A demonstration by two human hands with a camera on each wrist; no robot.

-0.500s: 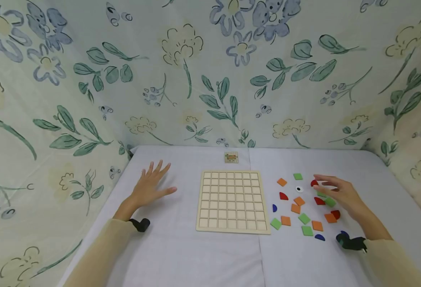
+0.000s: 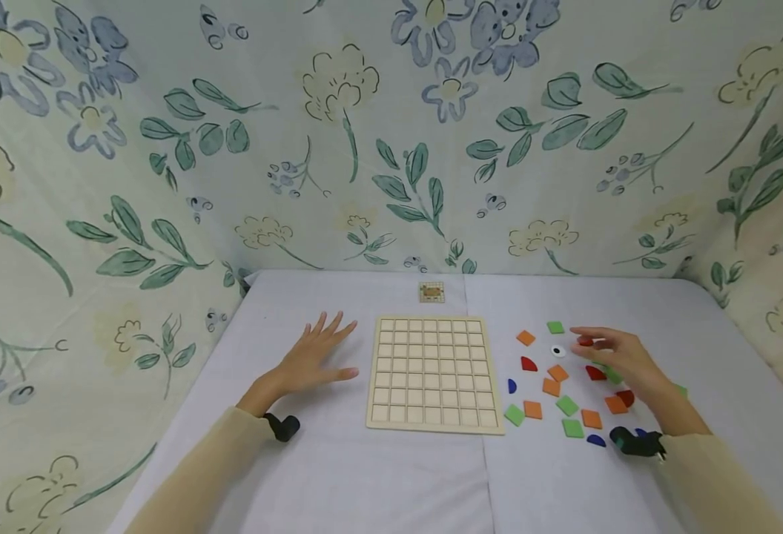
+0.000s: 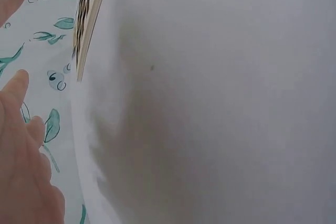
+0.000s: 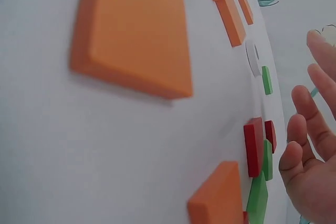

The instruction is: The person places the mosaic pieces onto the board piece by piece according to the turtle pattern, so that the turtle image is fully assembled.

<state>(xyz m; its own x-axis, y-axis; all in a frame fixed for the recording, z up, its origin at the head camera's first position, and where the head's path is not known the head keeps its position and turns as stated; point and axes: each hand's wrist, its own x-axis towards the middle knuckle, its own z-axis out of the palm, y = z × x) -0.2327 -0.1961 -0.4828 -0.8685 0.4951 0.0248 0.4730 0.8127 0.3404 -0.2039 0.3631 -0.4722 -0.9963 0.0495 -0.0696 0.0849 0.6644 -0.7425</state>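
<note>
In the head view my left hand hovers over the white cloth with fingers spread, just left of a wooden grid board. The left wrist view shows fingers of that hand and the board edge-on. On the other side my right hand is over the loose pieces, fingers and thumb apart. A red piece shows between its thumb and fingers. From the right wrist, this red piece appears to lie on the cloth beside the hand, with no piece visibly held.
Orange squares, green squares, red quarter-rounds, blue half-rounds and a white eye disc lie scattered right of the board. A small picture card lies behind it. A floral curtain encloses the table.
My left hand has moved right, closer to the board. The right hand has shifted slightly left over the red piece. Board and loose pieces look unmoved.
</note>
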